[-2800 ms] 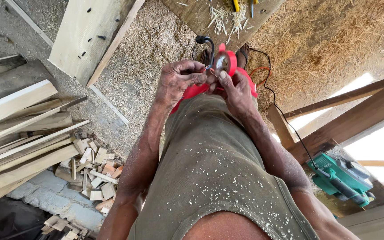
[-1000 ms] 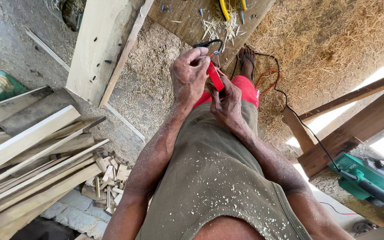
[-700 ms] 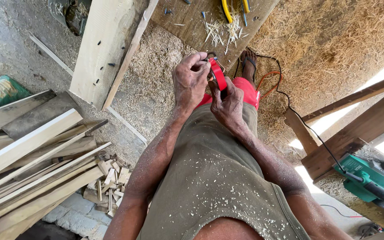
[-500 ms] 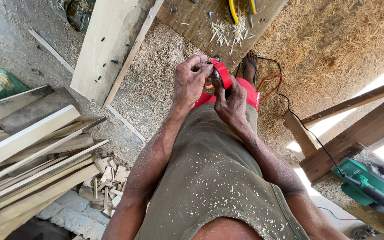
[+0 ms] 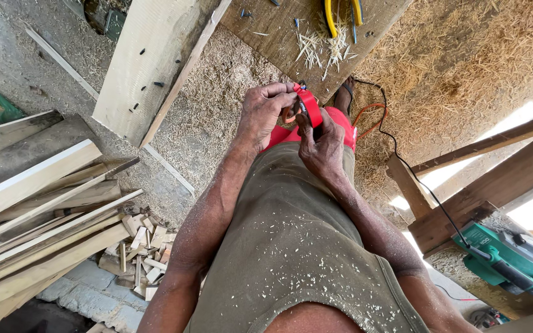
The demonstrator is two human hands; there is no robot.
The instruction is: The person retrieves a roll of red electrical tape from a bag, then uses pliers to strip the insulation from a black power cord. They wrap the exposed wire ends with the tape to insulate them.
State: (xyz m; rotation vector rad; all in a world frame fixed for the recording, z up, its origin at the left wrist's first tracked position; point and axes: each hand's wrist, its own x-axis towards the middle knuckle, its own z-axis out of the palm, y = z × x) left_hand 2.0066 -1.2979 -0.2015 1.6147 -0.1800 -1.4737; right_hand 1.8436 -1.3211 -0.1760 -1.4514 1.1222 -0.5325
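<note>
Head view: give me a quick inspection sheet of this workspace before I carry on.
Surface: ground covered in sawdust and shavings.
Job's things: red tape roll held upright in front of the torso.
Clutter: wood offcuts, stacked planks, board with nails, yellow-handled pliers.
Grippers: left hand and right hand both pinch the roll.
Cables: black cord runs to the green power tool; orange cord near the foot.
Surroundings: timber beams at the right.
</note>
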